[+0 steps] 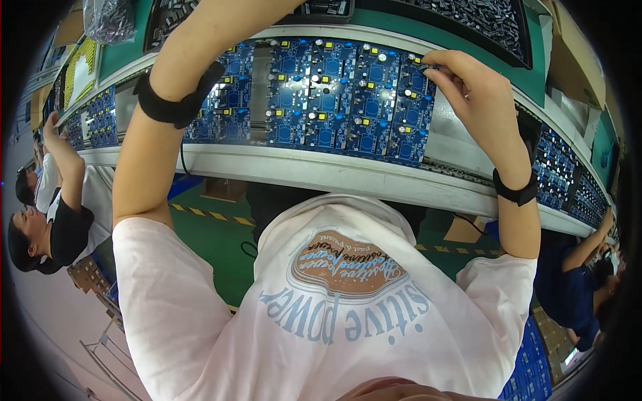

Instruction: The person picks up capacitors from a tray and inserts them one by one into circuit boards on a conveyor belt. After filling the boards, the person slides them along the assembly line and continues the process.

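Head view: the left arm (144,167) comes up past a black band (177,100), swings over to the right and runs out of the top edge, so the left hand is out of sight and I can't tell what it's doing. The right hand (476,83) reaches up, knuckles raised, thumb and index fingertips close together at the upper right edge of the blue circuit boards (328,100) (can't make out whether a tiny part is pinched in there, honestly). Those boards lie flat on the line, behind the pale front rail (314,164). That left arm is the main thing in the way, covering some of the boards and the far rail.

Past the line there's a black tray (526,53) of small parts, a cardboard box (576,57) off right, and a clear bag (109,20) upper left. Co-workers sit on both sides, one in dark blue (578,287) on the right.
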The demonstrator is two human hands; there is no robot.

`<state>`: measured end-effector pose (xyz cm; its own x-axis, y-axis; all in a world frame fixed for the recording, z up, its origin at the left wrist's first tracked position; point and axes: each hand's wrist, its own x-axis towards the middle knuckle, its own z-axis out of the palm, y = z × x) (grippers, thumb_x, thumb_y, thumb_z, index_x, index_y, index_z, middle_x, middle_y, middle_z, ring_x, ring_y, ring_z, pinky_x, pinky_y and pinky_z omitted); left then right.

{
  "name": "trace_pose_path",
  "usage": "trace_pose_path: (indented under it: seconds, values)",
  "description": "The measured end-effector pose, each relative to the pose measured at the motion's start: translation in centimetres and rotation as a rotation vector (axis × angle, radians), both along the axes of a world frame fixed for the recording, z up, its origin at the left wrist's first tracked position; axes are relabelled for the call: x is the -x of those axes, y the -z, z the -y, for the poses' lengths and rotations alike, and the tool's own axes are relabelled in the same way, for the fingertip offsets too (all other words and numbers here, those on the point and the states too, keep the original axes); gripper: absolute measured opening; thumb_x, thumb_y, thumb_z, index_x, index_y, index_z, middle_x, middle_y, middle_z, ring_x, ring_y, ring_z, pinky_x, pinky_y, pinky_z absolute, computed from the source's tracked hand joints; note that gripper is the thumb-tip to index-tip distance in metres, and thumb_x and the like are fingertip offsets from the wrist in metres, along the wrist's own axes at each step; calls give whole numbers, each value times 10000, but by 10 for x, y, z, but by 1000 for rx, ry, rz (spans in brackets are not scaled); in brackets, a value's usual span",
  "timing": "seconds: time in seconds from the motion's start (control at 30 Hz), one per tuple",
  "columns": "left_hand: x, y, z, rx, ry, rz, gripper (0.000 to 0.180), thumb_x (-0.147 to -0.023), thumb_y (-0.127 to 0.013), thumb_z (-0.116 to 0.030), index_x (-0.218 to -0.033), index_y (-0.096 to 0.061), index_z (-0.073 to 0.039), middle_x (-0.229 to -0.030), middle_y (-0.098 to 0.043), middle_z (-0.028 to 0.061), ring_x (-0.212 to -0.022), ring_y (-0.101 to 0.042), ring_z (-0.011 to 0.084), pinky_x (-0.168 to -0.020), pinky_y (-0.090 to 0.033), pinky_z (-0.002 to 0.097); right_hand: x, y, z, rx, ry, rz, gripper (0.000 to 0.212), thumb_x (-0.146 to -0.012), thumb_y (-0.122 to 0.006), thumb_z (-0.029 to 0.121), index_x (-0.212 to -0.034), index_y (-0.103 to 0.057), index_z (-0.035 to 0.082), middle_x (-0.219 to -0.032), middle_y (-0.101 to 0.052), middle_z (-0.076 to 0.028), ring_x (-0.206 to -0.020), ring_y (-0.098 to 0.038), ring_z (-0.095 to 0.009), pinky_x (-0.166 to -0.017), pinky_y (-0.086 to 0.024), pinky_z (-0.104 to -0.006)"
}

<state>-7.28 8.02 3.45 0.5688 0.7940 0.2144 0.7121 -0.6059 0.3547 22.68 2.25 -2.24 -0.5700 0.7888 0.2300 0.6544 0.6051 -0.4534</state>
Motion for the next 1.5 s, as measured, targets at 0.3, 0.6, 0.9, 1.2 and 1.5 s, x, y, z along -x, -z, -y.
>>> trace_pose_path:
  seconds: [0.3, 0.6, 0.9, 1.2, 1.5]
  values:
    - [-14, -9, 18, 312, -137, 103, 203, -870, -772, -122, -971, -746, 51, -836, -734, 200, -727, -719, 278, -696, -568, 339, 9, -21, 0, 120, 38, 52, 213, -930, -761, 127, -1131, -728, 67, -867, -700, -29, -647, -568, -107, -605, -472, -230]
    - [3, 12, 5, 616, -181, 341, 121, -872, -724, 13, -974, -699, 72, -808, -722, 96, -731, -672, 125, -705, -558, 279, 83, -58, -81, -153, -129, -58, 137, -901, -684, 52, -1021, -706, -9, -903, -731, -156, -836, -714, -295, -780, -580, -377]
    - [-4, 15, 19, 451, -230, 545, 167, -882, -696, 50, -1049, -684, 50, -859, -711, 69, -771, -648, 96, -728, -539, 247, 128, -29, -129, -320, -174, 71, 136, -788, -714, 160, -850, -738, 42, -852, -725, -182, -902, -701, -372, -799, -558, -467]
    - [24, 46, 16, 362, 100, 880, 166, -965, -658, 16, -1127, -681, 46, -938, -724, 58, -821, -665, 87, -748, -536, 231, 115, -69, -90, 124, -275, -328, 176, -945, -623, 148, -932, -730, 10, -806, -720, -131, -741, -699, -248, -681, -564, -365]
    - [13, 5, 56, 539, -275, 705, 191, -1015, -605, 25, -1202, -645, 28, -987, -677, 24, -840, -646, 79, -772, -538, 217, 45, -66, -45, 1150, 55, -732, 251, -1091, -531, 167, -1216, -655, -12, -894, -705, -58, -714, -665, -91, -641, -552, -209]
